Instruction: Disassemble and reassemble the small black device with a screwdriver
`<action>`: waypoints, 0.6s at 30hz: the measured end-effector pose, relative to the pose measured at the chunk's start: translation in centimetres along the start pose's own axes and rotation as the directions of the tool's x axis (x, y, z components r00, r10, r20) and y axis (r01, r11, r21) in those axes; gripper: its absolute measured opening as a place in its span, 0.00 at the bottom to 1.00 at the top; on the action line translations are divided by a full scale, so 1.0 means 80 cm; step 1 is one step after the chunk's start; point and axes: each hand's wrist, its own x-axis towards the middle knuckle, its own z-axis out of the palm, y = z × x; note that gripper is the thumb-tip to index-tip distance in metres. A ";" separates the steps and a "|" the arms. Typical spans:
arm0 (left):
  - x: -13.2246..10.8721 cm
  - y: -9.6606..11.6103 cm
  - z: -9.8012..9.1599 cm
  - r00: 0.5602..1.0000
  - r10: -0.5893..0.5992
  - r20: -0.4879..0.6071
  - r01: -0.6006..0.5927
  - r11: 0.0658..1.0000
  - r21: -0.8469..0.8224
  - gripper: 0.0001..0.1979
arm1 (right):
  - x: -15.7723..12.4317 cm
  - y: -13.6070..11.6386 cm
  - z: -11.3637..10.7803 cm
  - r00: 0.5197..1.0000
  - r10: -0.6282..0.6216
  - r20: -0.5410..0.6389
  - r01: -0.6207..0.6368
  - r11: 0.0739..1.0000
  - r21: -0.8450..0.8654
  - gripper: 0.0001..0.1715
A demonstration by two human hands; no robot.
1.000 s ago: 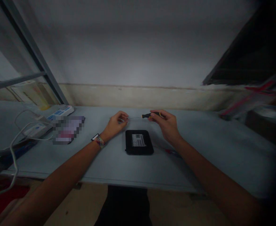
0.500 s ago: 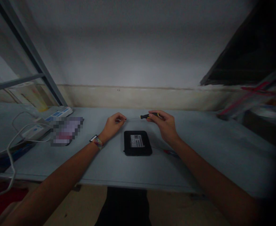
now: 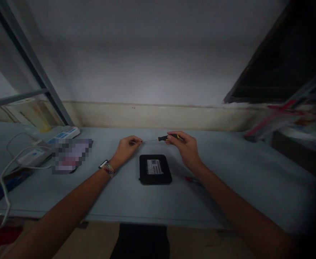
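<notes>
A screwdriver (image 3: 162, 138) with a black and yellow handle lies level in my right hand (image 3: 187, 147), its thin metal shaft pointing left. The fingers of my left hand (image 3: 125, 149) are pinched together at the shaft's tip. A tiny dark spot shows there, too small to name. Below and between both hands, a flat black square case (image 3: 156, 180) with rounded corners rests on the table, a white printed label (image 3: 154, 167) on its upper face. Beside my right forearm lies a partly hidden tool with a red part (image 3: 189, 179).
The pale blue table (image 3: 114, 208) runs back to a wall. At left are a power strip (image 3: 63, 135) with white cables (image 3: 4, 185), a blurred-out phone (image 3: 73, 154) and a clear plastic container (image 3: 30, 115). A bag with red trim (image 3: 276, 115) stands far right.
The whole view has shifted slightly, so everything sits lower and a little further left. Both hands keep the same hold, with the screwdriver between them.
</notes>
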 end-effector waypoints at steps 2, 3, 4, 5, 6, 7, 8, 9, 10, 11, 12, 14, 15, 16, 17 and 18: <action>0.000 0.001 -0.001 1.000 0.002 0.008 -0.002 1.000 -0.004 0.08 | 0.000 -0.001 0.000 1.000 -0.013 0.001 0.013 1.000 -0.015 0.17; -0.001 0.002 -0.001 1.000 0.002 0.013 -0.002 1.000 -0.004 0.08 | 0.000 -0.001 0.000 1.000 -0.020 0.001 0.020 1.000 -0.024 0.17; -0.001 0.002 -0.001 1.000 0.001 0.015 -0.001 1.000 -0.003 0.08 | -0.001 -0.002 0.000 1.000 -0.027 0.001 0.027 0.999 -0.033 0.17; -0.001 0.002 -0.002 1.000 -0.001 0.016 0.001 1.000 -0.002 0.09 | -0.001 -0.002 0.000 0.999 -0.032 0.001 0.032 0.999 -0.041 0.18; -0.001 0.002 -0.002 1.000 -0.003 0.016 0.003 1.000 -0.002 0.09 | -0.002 -0.003 0.000 0.999 -0.037 0.001 0.037 0.998 -0.045 0.18; 0.000 0.002 -0.002 1.000 -0.004 0.014 0.004 1.000 -0.001 0.09 | -0.002 -0.004 0.001 0.999 -0.040 0.003 0.040 0.998 -0.049 0.18; -0.001 0.002 -0.002 1.000 -0.003 0.012 0.003 1.000 0.003 0.09 | -0.003 -0.005 0.001 0.999 -0.041 0.006 0.042 0.998 -0.053 0.18; -0.001 0.002 -0.002 1.000 0.001 0.011 -0.001 1.000 0.007 0.09 | -0.003 -0.006 0.002 0.999 -0.043 0.009 0.043 0.997 -0.058 0.18; -0.001 0.001 -0.002 1.000 0.007 0.009 -0.007 1.000 0.015 0.09 | -0.004 -0.007 0.002 0.999 -0.047 0.014 0.048 0.997 -0.066 0.18; -0.001 0.001 -0.002 1.000 0.014 0.010 -0.014 1.000 0.027 0.09 | -0.005 -0.008 0.002 0.998 -0.052 0.017 0.053 0.996 -0.076 0.18; -0.001 0.001 -0.002 1.000 0.023 0.011 -0.023 0.999 0.043 0.08 | -0.005 -0.009 0.002 0.998 -0.057 0.020 0.059 0.995 -0.086 0.18; -0.002 0.001 -0.003 0.999 0.042 0.020 -0.044 0.995 0.084 0.08 | -0.006 -0.010 0.003 0.997 -0.070 0.025 0.072 0.994 -0.087 0.20; -0.002 0.002 -0.003 0.998 0.050 0.025 -0.052 0.993 0.104 0.08 | -0.007 -0.010 0.003 0.997 -0.077 0.029 0.079 0.994 -0.076 0.21; -0.003 0.002 -0.003 0.998 0.054 0.027 -0.057 0.991 0.119 0.08 | -0.007 -0.010 0.003 0.996 -0.084 0.033 0.086 0.995 -0.059 0.23; -0.003 0.003 -0.003 0.998 0.057 0.026 -0.060 0.990 0.128 0.07 | -0.007 -0.009 0.003 0.995 -0.090 0.036 0.091 0.995 -0.039 0.23; -0.003 0.003 -0.003 0.998 0.059 0.023 -0.061 0.989 0.132 0.07 | -0.007 -0.009 0.004 0.995 -0.093 0.040 0.094 0.995 -0.018 0.24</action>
